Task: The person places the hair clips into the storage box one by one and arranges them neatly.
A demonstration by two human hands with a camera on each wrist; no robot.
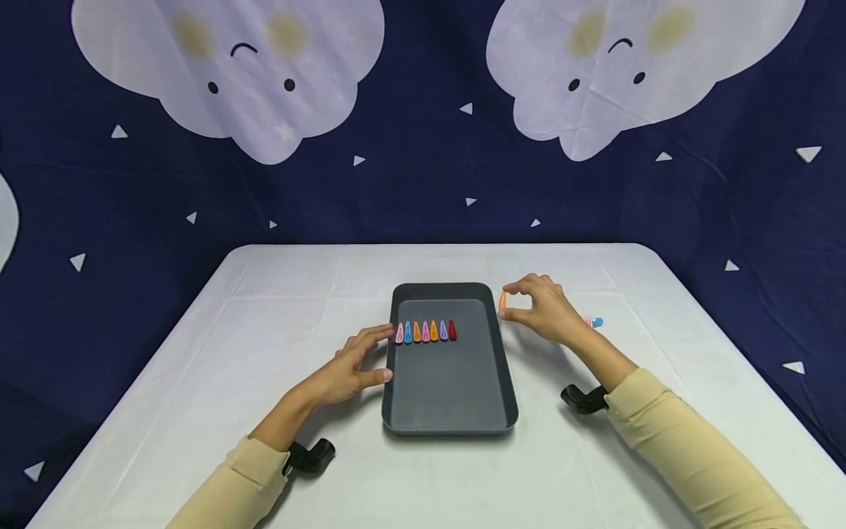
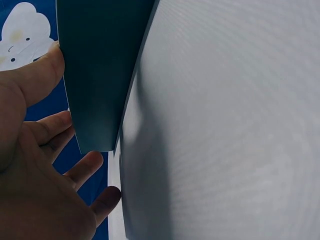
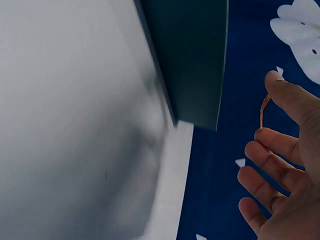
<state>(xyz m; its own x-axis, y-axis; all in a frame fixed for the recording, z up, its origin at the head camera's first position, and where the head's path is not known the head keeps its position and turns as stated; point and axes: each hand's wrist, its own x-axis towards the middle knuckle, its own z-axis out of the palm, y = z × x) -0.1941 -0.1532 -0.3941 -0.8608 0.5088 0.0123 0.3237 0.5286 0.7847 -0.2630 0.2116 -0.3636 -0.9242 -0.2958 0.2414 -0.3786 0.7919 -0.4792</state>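
A dark grey tray (image 1: 452,397) lies on the table, with a row of several coloured snap hair clips (image 1: 426,332) across its upper left part; a dark red hair clip (image 1: 452,330) forms the row's right end. My right hand (image 1: 540,308) is raised beside the tray's right rim, pinching an orange hair clip (image 1: 502,301) between thumb and forefinger. In the right wrist view that clip (image 3: 263,111) appears edge-on, held at its two ends, the other fingers loosely bent. My left hand (image 1: 350,367) rests at the left rim, thumb and fingertips spread along its side.
More hair clips, pink and blue (image 1: 597,322), lie on the white table (image 1: 291,308) right of the tray, partly hidden behind my right wrist. Black wrist cameras (image 1: 581,399) sit on both forearms. A dark blue cloth (image 1: 410,206) with clouds hangs behind the table.
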